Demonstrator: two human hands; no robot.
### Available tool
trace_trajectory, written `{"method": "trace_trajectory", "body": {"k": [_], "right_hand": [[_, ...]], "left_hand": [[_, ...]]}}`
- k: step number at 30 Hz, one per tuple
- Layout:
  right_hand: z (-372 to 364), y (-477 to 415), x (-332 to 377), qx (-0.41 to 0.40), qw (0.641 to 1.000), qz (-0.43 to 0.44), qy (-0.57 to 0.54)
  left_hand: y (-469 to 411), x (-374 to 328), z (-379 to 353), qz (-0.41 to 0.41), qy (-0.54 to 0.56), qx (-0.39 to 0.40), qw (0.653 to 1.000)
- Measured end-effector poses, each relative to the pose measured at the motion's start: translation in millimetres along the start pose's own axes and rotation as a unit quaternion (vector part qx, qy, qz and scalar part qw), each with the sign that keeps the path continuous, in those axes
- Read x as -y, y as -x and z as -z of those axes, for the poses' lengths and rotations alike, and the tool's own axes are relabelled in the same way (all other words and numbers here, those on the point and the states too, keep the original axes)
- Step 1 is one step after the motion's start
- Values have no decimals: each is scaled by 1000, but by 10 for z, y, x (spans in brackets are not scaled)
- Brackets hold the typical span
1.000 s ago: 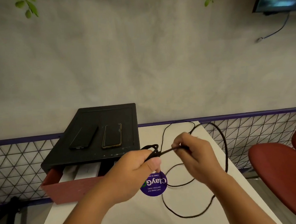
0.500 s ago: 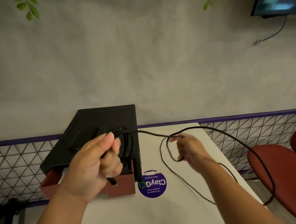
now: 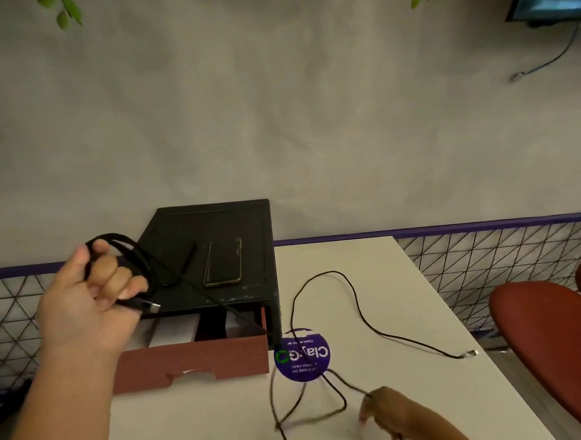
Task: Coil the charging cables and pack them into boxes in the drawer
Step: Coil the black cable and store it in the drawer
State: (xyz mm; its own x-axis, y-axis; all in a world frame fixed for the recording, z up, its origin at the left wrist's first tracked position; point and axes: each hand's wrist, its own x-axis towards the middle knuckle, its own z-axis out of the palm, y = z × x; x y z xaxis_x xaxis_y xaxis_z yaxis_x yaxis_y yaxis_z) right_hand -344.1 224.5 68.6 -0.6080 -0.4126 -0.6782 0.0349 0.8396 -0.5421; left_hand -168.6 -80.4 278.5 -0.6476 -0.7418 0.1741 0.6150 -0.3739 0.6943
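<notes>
Above the left side of the white bench [image 3: 370,283], the left hand [image 3: 84,298] is raised, fingers curled shut around several loops of the black charging cable [image 3: 322,282] — higher and further left than half a second ago. The right hand [image 3: 390,413] has dropped low near the bench's front edge, pinching a blurred stretch of cable. The loose remainder trails across the bench beside the black drawer unit [image 3: 215,230], whose red drawer [image 3: 192,363] stands open.
</notes>
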Motion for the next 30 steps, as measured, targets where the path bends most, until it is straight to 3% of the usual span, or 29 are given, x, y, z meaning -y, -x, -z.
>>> {"method": "trace_trajectory", "body": {"k": [4,7,9,11,12,14,18,21,26,30], "right_hand": [[365,-147,-310,-245,969,-4,-20],[567,-93,-226,-340,935,1,-97],[666,22,-20,-345,929,43,-130],[706,225,313,-345,918,126,-147],[687,370,530,-332,912,184,-155],[593,715,970,-272,899,296,-176],[347,1239,1584,-116,881,436,-140],[214,1308,1777,-108,875,463,-93],[197,1313,1818,-215,867,449,8],[195,1338,1797,-253,856,441,91]], "left_hand": [[-134,66,281,49,122,97,987],[-20,118,180,59,49,49,996],[55,206,76,78,36,49,995],[43,381,63,166,131,169,963],[55,446,51,201,125,218,947],[121,528,65,200,72,202,956],[304,746,-188,278,110,294,908],[449,803,-338,338,120,288,888],[529,800,-347,349,97,262,894],[463,880,-254,381,127,318,859]]}}
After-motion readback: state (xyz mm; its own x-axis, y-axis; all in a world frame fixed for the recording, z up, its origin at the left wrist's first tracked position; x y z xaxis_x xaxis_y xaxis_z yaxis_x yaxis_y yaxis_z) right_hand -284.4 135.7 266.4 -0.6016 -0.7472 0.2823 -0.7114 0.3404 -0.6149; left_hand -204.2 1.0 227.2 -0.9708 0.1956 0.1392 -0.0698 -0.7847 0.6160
